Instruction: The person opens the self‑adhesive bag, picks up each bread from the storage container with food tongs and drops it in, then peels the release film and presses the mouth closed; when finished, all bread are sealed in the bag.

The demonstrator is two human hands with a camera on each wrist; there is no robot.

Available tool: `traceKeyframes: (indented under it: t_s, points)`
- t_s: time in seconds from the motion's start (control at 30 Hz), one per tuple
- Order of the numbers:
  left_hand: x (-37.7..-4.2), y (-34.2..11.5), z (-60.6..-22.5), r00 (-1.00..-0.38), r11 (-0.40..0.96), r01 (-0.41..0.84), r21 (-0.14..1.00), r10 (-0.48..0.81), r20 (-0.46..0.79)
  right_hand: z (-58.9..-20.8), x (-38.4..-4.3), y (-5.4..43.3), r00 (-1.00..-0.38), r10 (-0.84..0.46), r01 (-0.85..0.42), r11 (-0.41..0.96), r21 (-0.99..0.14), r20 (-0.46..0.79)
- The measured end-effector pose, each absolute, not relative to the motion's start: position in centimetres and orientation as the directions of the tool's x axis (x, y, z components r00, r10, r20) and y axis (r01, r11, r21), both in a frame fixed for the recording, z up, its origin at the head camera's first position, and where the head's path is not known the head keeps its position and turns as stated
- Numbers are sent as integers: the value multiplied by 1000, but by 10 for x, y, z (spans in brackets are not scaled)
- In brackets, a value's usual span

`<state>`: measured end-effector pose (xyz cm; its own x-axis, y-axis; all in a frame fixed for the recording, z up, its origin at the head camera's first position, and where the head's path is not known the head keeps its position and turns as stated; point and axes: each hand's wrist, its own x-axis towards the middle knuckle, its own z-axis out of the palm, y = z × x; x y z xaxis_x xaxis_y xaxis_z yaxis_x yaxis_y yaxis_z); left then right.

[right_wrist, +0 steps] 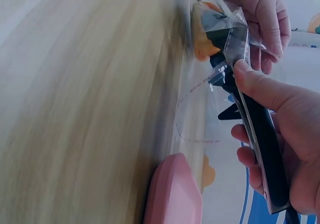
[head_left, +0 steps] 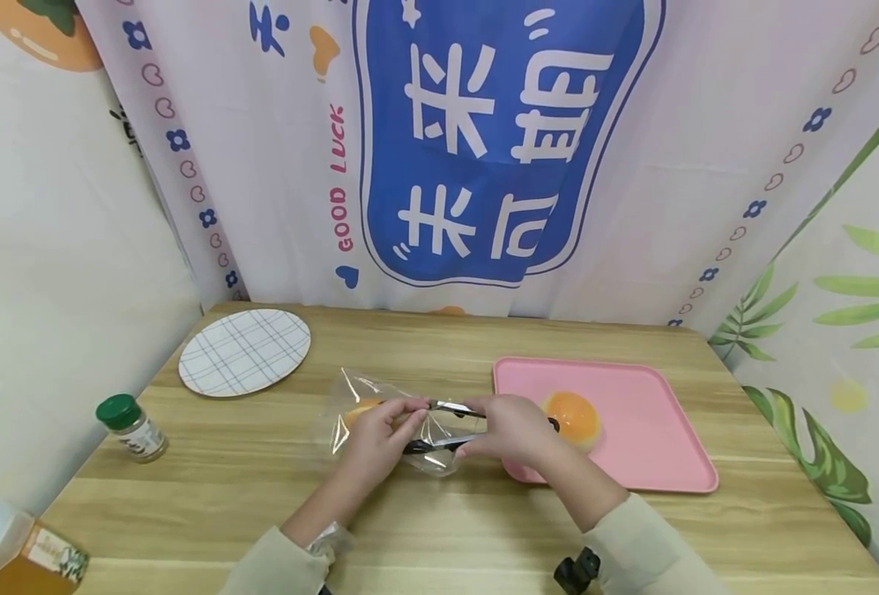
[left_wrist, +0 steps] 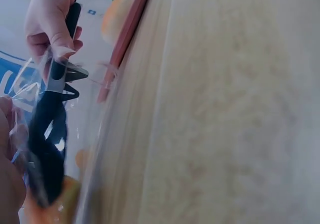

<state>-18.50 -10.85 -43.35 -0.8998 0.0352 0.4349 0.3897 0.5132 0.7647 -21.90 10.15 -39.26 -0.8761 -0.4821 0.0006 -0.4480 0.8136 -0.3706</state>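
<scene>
Clear bag [head_left: 439, 465], one: thin film, red print along its rim, at the middle of the wooden worktop [head_left: 439, 537], between the left and right edges; mouth turned toward the right edge. Bun in the bag [right_wrist: 203, 46], one: orange, at the bag's left end, seen through the film. Tongs [right_wrist: 267, 159], one: black heads, metal arms, black handles; heads inside the bag, against or just beside its bun; whether they clamp it cannot be told. Right hand [head_left: 517, 430]: fingers curled round the handles, thumb laid along them. Left hand [head_left: 376, 438]: thumb and fingers pinching film near the mouth. Pink tray [head_left: 643, 434], one: near the worktop's right edge, holding a second bun [head_left: 573, 417], orange-topped and glossy, by the tray's left rim, partly behind the right hand. Checked plate [head_left: 246, 351], one: far left corner of the worktop, nothing seen on it. Green-capped shaker [head_left: 133, 427], one: by the left edge. Amber jar [head_left: 26, 558], one: at the near left, cut off by the view. State of the work, as judged: one bun bagged; tongs not yet out; bag mouth not closed; the tray's bun unbagged, and whether it too is meant for a bag cannot be told.
</scene>
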Motion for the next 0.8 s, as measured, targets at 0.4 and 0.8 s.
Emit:
traceKeyframes:
  t_s: [0.4,0.8]
  points:
    - [-192,-114,-445,-920,464,359,810,32,390,-396,-221,110,-865,-502,-475,818,-326,1]
    - [-200,-125,-442,-934,547,311,777,25,356,-380,-225,153,-885,-461,-417,847,-331,-62]
